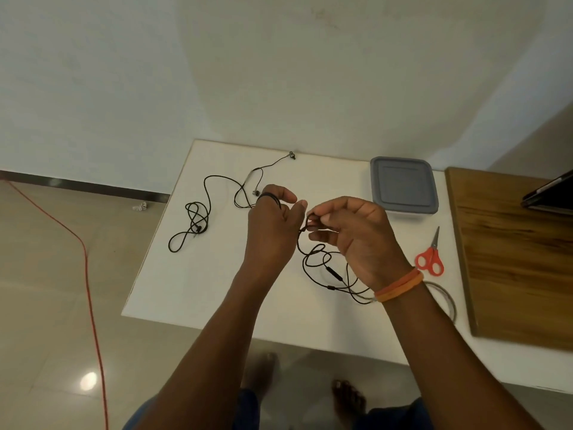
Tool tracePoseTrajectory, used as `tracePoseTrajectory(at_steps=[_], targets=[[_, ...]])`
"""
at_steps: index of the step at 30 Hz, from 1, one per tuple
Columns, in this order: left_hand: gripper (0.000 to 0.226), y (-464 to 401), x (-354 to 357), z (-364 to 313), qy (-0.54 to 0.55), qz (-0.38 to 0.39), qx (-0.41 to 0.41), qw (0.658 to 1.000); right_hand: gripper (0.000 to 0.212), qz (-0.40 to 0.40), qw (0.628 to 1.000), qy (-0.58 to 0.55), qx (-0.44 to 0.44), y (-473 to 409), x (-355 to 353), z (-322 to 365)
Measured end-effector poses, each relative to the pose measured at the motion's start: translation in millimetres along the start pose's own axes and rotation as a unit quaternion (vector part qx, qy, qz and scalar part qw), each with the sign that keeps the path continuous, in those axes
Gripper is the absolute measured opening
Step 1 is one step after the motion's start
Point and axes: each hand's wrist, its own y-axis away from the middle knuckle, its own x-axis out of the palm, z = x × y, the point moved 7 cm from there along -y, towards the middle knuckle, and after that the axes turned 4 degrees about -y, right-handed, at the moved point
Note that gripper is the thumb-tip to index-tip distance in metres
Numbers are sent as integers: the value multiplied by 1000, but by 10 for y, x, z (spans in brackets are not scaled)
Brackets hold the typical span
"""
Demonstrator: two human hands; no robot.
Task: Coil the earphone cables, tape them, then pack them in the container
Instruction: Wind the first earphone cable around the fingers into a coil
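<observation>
A black earphone cable (319, 259) hangs in loose loops between my hands and the white table (198, 283). My left hand (271, 231) has turns of the cable wound round its fingers. My right hand (353, 234) pinches the cable near its end, close to the left thumb. A second black earphone cable (198, 218) lies loose on the table's left part, its earbuds (291, 155) toward the far edge. The container (404, 186), clear with a grey lid on, stands at the back right. A tape roll (446, 297) lies partly hidden behind my right wrist.
Red-handled scissors (430, 259) lie right of my right hand. A wooden board (514, 259) covers the table's right side, with a dark device (552, 193) on its far end. A red cord (90, 290) runs across the tiled floor at left. My feet show below the table's near edge.
</observation>
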Motion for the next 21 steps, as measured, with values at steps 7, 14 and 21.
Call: tracePoseTrajectory(at_steps=[7, 14, 21], targets=[[16, -38, -63, 93, 47, -2, -58, 997, 22, 29, 880, 426, -209, 13, -56, 331], [19, 9, 85, 107, 79, 69, -113, 988, 15, -128, 750, 537, -365, 171, 72, 339], [20, 78, 225, 105, 51, 172, -133, 975, 23, -167, 891, 329, -266, 150, 22, 255]])
